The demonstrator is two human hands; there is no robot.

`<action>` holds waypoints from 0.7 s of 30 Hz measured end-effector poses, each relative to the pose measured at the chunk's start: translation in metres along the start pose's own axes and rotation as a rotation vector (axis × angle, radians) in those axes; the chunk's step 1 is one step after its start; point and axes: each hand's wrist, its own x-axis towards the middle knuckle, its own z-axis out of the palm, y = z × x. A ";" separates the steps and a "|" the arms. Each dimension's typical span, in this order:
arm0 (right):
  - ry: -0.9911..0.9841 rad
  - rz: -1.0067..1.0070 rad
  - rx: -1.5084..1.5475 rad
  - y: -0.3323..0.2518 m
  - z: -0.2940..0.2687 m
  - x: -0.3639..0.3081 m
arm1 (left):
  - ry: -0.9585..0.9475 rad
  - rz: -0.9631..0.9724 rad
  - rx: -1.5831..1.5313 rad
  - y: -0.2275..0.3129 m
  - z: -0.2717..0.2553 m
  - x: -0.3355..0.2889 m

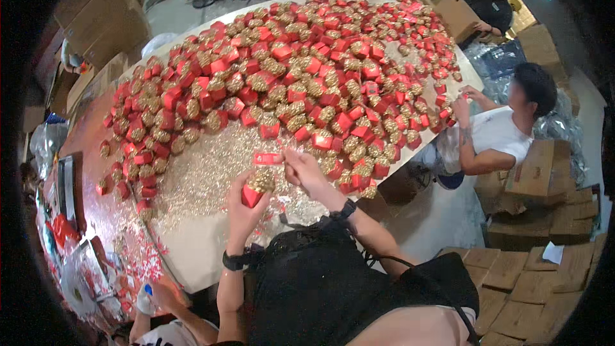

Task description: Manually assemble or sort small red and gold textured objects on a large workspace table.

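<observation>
Near the front edge of the table, my left hand (pixel 237 210) is closed around a small ornament (pixel 261 181), a red faceted pot with a bumpy gold top, held upright. Just above and to its right, my right hand (pixel 306 172) pinches the end of a small flat red tag (pixel 267 158) with pale markings. The tag is apart from the ornament. Beyond both hands lies a wide heap of similar red-and-gold ornaments (pixel 282 83), some upright and some tipped over.
Gold glitter (pixel 198 166) covers much of the pale table (pixel 192 253) before me. A person in white (pixel 496 131) works at the right edge, others at the far side. At lower left are another person's hands (pixel 163 298). Cardboard boxes (pixel 538 170) stack at right.
</observation>
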 end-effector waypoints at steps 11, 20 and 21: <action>-0.195 -0.154 0.289 -0.008 0.005 -0.013 | -0.020 0.061 -0.022 0.019 -0.001 -0.006; -0.160 -0.218 0.138 0.010 0.004 -0.005 | -0.006 0.079 -0.026 0.017 -0.002 -0.015; -0.165 -0.212 0.138 0.013 0.004 -0.006 | -0.009 0.072 -0.045 0.015 -0.002 -0.014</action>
